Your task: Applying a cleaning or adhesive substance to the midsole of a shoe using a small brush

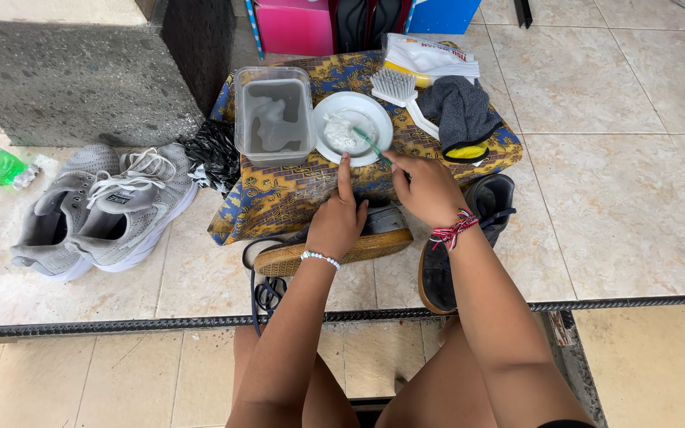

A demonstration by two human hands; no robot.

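Observation:
My left hand (337, 219) grips a dark shoe with a tan sole (378, 244), tipped on its side on the tiled floor, index finger pointing up. My right hand (428, 189) holds a green toothbrush (370, 144) whose head reaches into a white plate (376, 116) of white foam. The plate rests on a low stand covered in blue and yellow patterned cloth (279, 198). The second dark shoe (438, 277) lies on the floor under my right wrist.
On the cloth stand a clear tub of cloudy water (273, 115), a white scrub brush (396, 85), a grey rag (457, 111) and a white pouch (430, 55). A pair of grey sneakers (105, 210) sits left. A pink box (295, 28) stands behind.

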